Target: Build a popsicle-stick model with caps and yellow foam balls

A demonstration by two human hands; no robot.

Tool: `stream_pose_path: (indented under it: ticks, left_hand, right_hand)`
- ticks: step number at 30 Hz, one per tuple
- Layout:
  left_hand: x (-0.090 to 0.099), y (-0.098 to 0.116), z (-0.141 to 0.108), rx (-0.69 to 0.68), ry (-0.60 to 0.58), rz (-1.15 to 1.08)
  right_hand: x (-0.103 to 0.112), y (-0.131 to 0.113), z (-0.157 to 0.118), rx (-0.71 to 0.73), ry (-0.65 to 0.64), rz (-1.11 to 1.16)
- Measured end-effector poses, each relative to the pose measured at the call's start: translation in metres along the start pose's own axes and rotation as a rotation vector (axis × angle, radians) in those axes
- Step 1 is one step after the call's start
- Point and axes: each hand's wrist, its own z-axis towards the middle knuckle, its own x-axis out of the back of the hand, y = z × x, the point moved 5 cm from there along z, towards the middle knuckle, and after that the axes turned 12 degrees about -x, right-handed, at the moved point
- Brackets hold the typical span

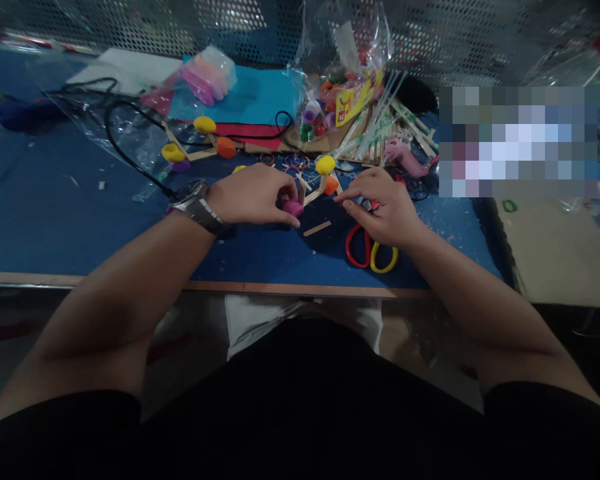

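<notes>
My left hand (257, 197), with a watch on the wrist, curls its fingers and thumb around a rounded pink piece (293, 209). This piece sits at one end of a small assembly of craft sticks (312, 196), which also bears a rounded yellow piece (325, 165) and an orange one (331, 185). At the assembly's right side, my right hand (380, 203) has its thumb and forefinger drawn close; anything between their tips is too small to make out. Red-and-yellow-handled scissors (359, 247) lie under my right hand. A loose craft stick (317, 229) lies between the hands.
A second stick assembly (203, 155) stands at the left, near a black cable (111, 137). Behind are a pink glue gun (405, 157), glue sticks (377, 113), a plastic bag of coloured pieces (340, 100) and blue paper (260, 93). Cardboard (555, 247) lies at the right.
</notes>
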Motion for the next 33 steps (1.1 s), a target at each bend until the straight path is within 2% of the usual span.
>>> stream_pose_path:
  ticks: [3,6,11,14,17,19,22,25,27,30,33]
  left_hand:
    - [-0.001,-0.002,-0.001,0.000,-0.018,0.007]
    - [0.004,-0.006,-0.006,0.000,0.013,-0.011]
    - [0.033,-0.021,-0.025,0.080,0.123,0.085]
    - [0.045,-0.032,-0.033,0.165,0.101,0.235]
    - [0.044,-0.040,-0.036,0.233,0.013,0.320]
    - [0.041,-0.046,-0.035,0.233,0.003,0.339]
    - [0.033,-0.063,-0.033,0.212,0.059,0.292]
    - [0.028,-0.082,-0.033,0.149,0.180,0.176]
    - [0.027,-0.088,-0.033,0.139,0.199,0.142]
    - [0.028,-0.083,-0.035,0.218,0.134,0.168]
    - [0.033,-0.064,-0.036,0.295,0.061,0.251]
  right_hand:
    - [0.001,-0.001,0.000,0.024,0.013,0.004]
    - [0.001,-0.001,0.000,0.028,0.009,0.007]
    - [0.000,0.000,0.000,0.038,0.017,0.007]
    - [0.000,0.000,0.000,0.057,0.025,0.019]
    - [0.000,0.000,0.000,0.049,0.022,0.016]
    - [0.000,0.001,0.001,0.030,0.018,0.009]
    - [0.000,0.001,0.000,0.020,0.018,0.014]
    - [-0.001,0.001,0.000,0.022,0.019,0.018]
    - [-0.001,0.001,0.001,0.024,0.018,0.016]
    - [0.000,0.000,0.001,0.036,0.030,0.014]
    - [0.000,-0.001,0.001,0.044,0.033,0.008]
